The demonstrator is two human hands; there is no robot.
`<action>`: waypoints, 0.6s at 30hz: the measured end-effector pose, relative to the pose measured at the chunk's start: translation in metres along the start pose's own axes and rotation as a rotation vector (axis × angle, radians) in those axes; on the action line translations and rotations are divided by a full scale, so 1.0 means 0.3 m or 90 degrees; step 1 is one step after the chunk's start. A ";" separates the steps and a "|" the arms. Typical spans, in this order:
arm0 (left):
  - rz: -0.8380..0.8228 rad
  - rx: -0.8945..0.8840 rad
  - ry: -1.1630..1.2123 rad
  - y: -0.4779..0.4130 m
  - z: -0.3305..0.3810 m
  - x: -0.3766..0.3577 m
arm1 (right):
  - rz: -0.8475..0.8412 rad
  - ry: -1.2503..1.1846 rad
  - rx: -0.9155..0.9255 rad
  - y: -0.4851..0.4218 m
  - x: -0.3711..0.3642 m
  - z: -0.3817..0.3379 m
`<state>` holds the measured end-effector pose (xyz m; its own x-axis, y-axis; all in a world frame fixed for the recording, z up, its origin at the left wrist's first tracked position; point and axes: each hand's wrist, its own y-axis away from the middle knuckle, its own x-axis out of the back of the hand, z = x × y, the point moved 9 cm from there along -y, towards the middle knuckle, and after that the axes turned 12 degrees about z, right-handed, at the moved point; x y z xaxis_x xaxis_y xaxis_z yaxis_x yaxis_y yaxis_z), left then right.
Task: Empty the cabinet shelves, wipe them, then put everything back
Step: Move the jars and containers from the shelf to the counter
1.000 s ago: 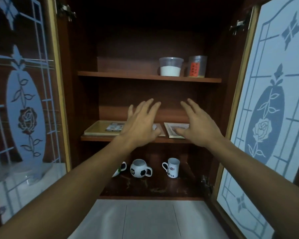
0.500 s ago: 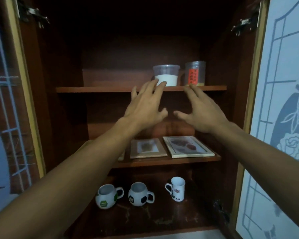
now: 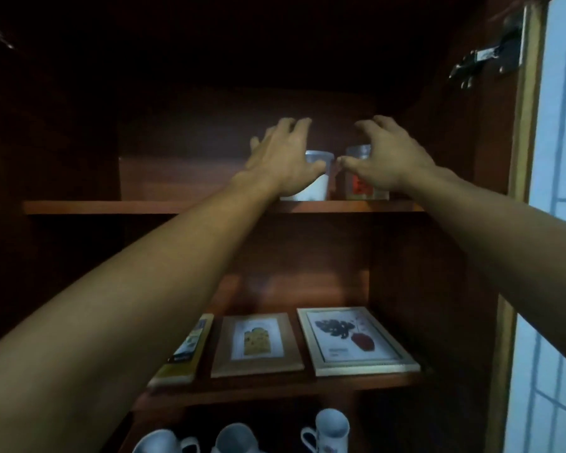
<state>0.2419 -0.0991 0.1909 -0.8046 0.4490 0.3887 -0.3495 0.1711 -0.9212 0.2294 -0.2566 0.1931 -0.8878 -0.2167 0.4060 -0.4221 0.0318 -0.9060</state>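
Your hands have gone up to the top shelf [image 3: 144,206], where your left hand [image 3: 285,158], fingers spread, reaches the white tub [image 3: 321,179] and your right hand [image 3: 386,158], fingers bent but holding nothing, reaches the red-label jar [image 3: 360,188], so emptying can start.

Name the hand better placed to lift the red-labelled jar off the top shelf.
Right. The right hand is directly in front of the red-labelled jar, fingers spread toward it; the left hand is in front of the white-filled tub beside it and would have to cross over.
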 end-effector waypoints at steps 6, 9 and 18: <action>-0.053 0.037 -0.016 -0.140 -0.059 -0.115 | -0.047 0.028 -0.044 -0.150 -0.124 0.075; -0.088 0.073 -0.011 -0.188 -0.100 -0.150 | -0.072 0.055 -0.075 -0.194 -0.166 0.110; -0.220 0.173 0.050 -0.186 -0.177 -0.213 | -0.116 0.048 -0.129 -0.227 -0.189 0.183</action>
<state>0.3384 -0.0908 0.2164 -0.5831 0.4733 0.6603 -0.7135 0.0902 -0.6948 0.3187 -0.3000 0.2253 -0.8021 -0.1637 0.5743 -0.5970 0.1945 -0.7783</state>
